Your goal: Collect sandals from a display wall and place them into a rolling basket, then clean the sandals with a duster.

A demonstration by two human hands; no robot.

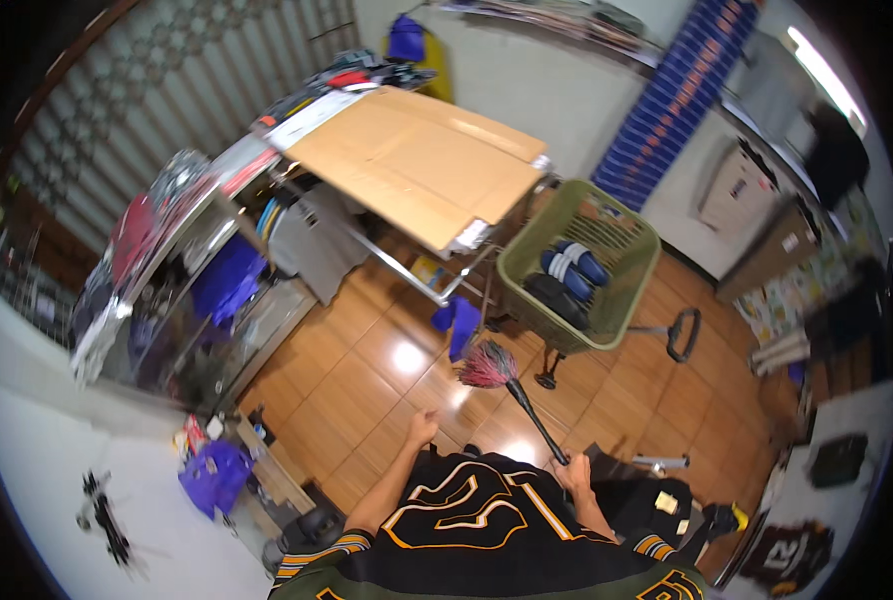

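My right hand [574, 474] is closed around the black handle of a duster [533, 412]. Its pink and grey bristle head points away from me, over the tiled floor and just short of a green plastic basket [619, 330]. In the basket lie blue slippers with white stripes [566, 271] and a black item [554, 300]. My left hand [424, 429] hangs over the floor, touching nothing visible; its fingers look partly curled, but their exact pose is unclear.
A table topped with cardboard [424, 165] stands ahead, with clothes at its far left edge. At left is a glass display case [221, 300] holding a purple bag. Dark clothing [641, 502] lies close on my right. A wheeled base and a handle [684, 335] adjoin the basket.
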